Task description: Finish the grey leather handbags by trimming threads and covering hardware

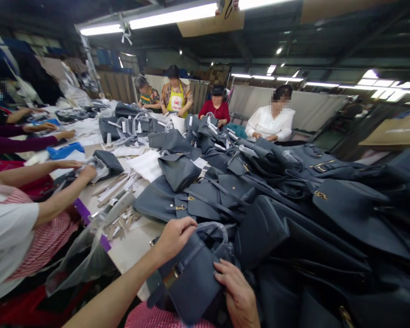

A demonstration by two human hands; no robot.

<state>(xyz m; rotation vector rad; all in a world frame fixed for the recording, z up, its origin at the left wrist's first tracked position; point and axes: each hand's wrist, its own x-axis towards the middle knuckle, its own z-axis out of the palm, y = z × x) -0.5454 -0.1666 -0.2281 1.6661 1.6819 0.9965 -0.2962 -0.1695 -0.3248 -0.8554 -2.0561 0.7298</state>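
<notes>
A dark blue-grey handbag (194, 282) with a gold clasp on its strap sits tilted at the table's near edge, just above my lap. My left hand (176, 241) is closed over the bag's upper left edge, with its fingers curled near the top. Along the right edge of the same bag rests my right hand (237, 291), its fingers stretched out and slightly apart, touching the leather. The bag's handle (222, 232), wrapped in clear plastic, stands up between the two hands. My left fingertips are partly hidden.
A large heap of similar dark bags (314, 214) covers the right and middle of the table. Cardboard strips (123, 223) and white sheets (145, 166) lie to the left. A co-worker's hands (89, 171) handle another bag there. More people work across the table.
</notes>
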